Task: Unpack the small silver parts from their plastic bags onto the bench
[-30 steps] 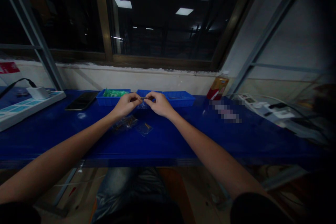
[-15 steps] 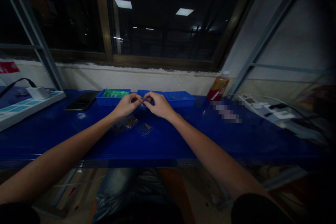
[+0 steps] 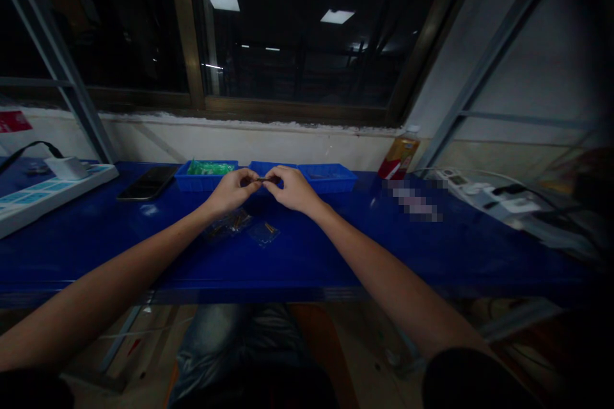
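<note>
My left hand [image 3: 233, 190] and my right hand [image 3: 291, 188] meet above the blue table, fingertips pinched. Between them is a small, thin dark piece [image 3: 261, 179], gripped from both ends; its exact kind is too small to tell. Below the left wrist lie small clear bags [image 3: 236, 220] holding brass-coloured pins or screws. A separate clear bag [image 3: 264, 233] with a few brass-coloured pieces rests just to the right of them. Behind the hands stand a blue bin with green plastic packaging [image 3: 210, 169], a partly hidden blue bin [image 3: 272, 167] and another blue bin [image 3: 328, 179].
A phone [image 3: 148, 183] lies at the left, beside a white power strip [image 3: 57, 195] with a plugged-in adapter. At the back right stands a drink bottle [image 3: 399, 154]. Farther right are another power strip [image 3: 472, 188] and cables. The window wall borders the table's far side.
The thin dark piece now sits level and straight between my fingertips; before, it was tilted. A clear, shiny patch below the fingers no longer shows. The view has shifted slightly.
</note>
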Demonstrator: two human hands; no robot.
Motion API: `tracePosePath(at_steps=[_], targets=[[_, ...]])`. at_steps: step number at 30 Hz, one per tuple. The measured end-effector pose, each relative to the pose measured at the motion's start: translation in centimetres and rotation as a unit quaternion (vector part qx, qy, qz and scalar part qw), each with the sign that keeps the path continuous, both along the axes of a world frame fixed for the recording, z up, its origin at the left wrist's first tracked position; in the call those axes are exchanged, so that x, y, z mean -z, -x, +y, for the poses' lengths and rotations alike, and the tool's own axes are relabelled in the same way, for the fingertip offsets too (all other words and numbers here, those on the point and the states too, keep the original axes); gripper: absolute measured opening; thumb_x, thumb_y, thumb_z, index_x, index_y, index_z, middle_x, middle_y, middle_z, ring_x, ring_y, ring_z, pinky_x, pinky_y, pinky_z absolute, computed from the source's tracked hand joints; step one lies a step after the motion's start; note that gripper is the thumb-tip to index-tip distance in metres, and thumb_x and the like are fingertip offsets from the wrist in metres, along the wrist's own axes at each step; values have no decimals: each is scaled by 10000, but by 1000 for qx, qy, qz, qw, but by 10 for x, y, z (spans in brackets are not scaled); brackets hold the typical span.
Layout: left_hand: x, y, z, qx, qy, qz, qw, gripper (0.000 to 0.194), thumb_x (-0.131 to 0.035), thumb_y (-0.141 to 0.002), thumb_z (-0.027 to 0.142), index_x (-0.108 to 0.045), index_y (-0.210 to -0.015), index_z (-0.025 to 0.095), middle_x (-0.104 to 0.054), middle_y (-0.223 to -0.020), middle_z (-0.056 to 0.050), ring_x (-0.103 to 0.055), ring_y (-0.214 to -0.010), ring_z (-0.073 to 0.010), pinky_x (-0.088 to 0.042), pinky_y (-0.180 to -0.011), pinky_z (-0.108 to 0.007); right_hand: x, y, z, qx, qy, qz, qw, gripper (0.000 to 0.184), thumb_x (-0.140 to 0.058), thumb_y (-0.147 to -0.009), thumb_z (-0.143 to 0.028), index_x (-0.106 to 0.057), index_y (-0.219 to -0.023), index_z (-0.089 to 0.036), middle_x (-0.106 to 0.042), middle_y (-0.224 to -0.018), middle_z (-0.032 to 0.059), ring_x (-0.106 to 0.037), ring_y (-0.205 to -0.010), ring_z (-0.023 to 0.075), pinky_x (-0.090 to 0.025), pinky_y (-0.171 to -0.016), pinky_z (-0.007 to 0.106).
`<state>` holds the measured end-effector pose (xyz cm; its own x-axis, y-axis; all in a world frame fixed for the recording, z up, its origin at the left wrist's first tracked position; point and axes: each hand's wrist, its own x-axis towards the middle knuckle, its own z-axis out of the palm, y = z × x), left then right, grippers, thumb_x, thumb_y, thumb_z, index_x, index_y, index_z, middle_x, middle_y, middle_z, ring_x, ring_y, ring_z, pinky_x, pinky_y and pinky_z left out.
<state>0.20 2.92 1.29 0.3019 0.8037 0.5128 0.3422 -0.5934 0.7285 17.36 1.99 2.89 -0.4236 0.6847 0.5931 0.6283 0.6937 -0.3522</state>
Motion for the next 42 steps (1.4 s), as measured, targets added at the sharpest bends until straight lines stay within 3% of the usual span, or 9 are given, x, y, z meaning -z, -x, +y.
tracePosePath(at_steps=[7,12,16,19,21,24,29,32,42], targets=[[-1,-1,-3,-11,27,4,1000,149,-547,-723,302,-549,-734,154,-548,-682,-8,-479,-639,-128,-346,-618,-265,-2,1,-3,-13,-8,45,999,77,-514,-754,-206,-585,-748,-177,-596,-749,27,-527,-702,137,-389,-646,272],[-2,-1,-4,-137,100,-2,985,305,-569,-719,455,-556,-734,150,-542,-672,-21,-475,-633,-146,-333,-582,-274,-3,-2,-5,39,-82,13,996,65,-493,-737,-162,-546,-704,-179,-566,-737,33,-511,-729,151,-386,-672,281],[-10,-2,-11,-48,255,-99,961,460,-447,-771,569,-575,-695,134,-564,-695,-54,-501,-616,-143,-362,-576,-273,-6,-5,-6,70,-135,-34,988,92,-470,-747,-132,-548,-730,-179,-557,-763,40,-498,-776,165,-389,-715,297],[-13,-4,-15,37,306,-170,936,398,-504,-766,517,-585,-728,129,-570,-713,-50,-509,-613,-124,-372,-580,-258,-6,-3,-8,63,-167,-64,982,120,-455,-779,-140,-569,-762,-175,-554,-800,50,-494,-827,179,-398,-750,314],[-12,-4,-14,59,302,-196,931,257,-582,-745,394,-581,-755,137,-564,-726,-29,-502,-611,-101,-371,-581,-238,-5,-1,-9,49,-173,-68,981,132,-454,-790,-149,-584,-792,-174,-551,-826,59,-492,-863,186,-404,-777,324],[-10,-4,-12,39,267,-223,937,120,-612,-720,253,-565,-762,152,-551,-726,-3,-487,-592,-73,-368,-575,-213,-2,1,-7,30,-148,-23,988,157,-485,-765,-142,-587,-880,-176,-555,-881,61,-499,-896,184,-408,-809,332],[-11,-2,-12,11,209,-237,949,89,-601,-703,202,-545,-761,165,-552,-704,12,-478,-568,-63,-368,-558,-199,2,4,0,28,28,145,989,236,-546,-744,-243,-531,-958,-147,-558,-714,10,-525,-665,130,-424,-660,286],[-12,-3,-13,19,191,-215,958,106,-606,-693,199,-544,-773,165,-559,-703,14,-489,-578,-71,-373,-558,-203,4,7,1,-11,104,175,979,193,-550,-744,-298,-550,-873,-154,-517,-610,-27,-480,-565,100,-391,-580,252],[-13,-3,-13,36,169,-192,966,153,-608,-741,300,-580,-734,150,-584,-664,2,-511,-608,-86,-388,-596,-220,3,10,1,-11,64,188,980,72,-523,-734,-218,-552,-697,-163,-569,-682,6,-516,-643,112,-404,-634,263]])
